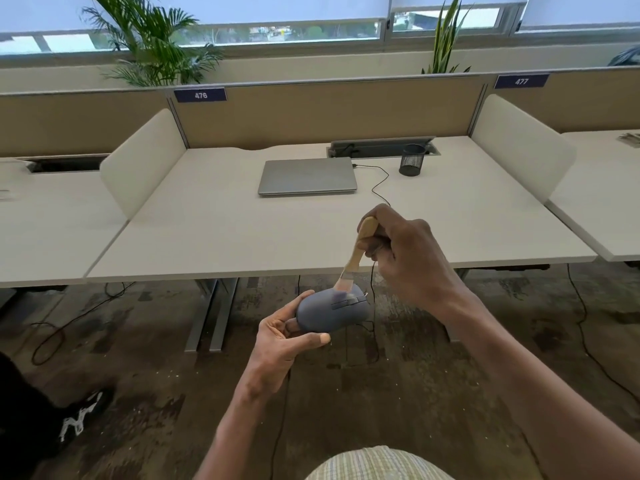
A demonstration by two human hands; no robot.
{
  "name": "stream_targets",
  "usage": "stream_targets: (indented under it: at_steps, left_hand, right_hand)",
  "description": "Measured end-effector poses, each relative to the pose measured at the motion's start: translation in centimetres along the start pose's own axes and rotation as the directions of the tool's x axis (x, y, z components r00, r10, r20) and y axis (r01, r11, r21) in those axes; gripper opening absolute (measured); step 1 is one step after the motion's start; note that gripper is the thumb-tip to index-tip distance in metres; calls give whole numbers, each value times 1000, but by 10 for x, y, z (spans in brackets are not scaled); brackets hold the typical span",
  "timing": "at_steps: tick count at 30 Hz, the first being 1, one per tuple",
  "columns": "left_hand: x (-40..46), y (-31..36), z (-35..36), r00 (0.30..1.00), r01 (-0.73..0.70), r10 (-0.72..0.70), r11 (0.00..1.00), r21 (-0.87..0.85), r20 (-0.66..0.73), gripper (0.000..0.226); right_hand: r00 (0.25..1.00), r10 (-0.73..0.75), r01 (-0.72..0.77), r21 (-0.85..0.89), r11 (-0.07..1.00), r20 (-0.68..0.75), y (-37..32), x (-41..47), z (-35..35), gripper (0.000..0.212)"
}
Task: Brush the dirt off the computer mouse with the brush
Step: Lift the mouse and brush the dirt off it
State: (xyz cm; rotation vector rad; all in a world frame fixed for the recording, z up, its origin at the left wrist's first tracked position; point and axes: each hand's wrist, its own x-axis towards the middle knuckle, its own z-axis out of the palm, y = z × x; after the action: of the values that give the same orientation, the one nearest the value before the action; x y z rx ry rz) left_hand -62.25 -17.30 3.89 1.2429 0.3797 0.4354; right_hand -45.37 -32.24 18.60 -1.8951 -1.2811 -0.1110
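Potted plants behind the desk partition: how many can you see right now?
2. A feathery green palm stands behind the partition at far left, by the window; a spiky upright green plant stands right of centre. Their pots are hidden, and others may be too.

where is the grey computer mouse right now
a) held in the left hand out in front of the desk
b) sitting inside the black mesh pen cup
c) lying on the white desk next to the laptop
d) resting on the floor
a: the left hand grips the rounded grey computer mouse in the air before the white desk, while the right hand holds the wooden-handled brush with its bristles on the mouse.
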Motion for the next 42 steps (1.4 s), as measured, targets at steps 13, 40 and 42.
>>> stream_targets:
  at_steps: [13, 40, 42]
  left_hand:
    - [-4, 3, 0, 1000, 7, -7, 1000, 23, -3, 79]
    - [-10, -1, 5, 1000, -12, 12, 999, 36, 15, 71]
    - [-9, -2, 5, 1000, -15, 15, 1000, 20, 0, 70]
  right_hand:
    - [999, -43, 43, -55, 998, -10, -1, 8, 14, 28]
    - [1000, -2, 1, -92, 996, -13, -12, 4, 8, 19]
    - [1000, -22, 23, -55, 998, 7, -16, -4, 6, 21]
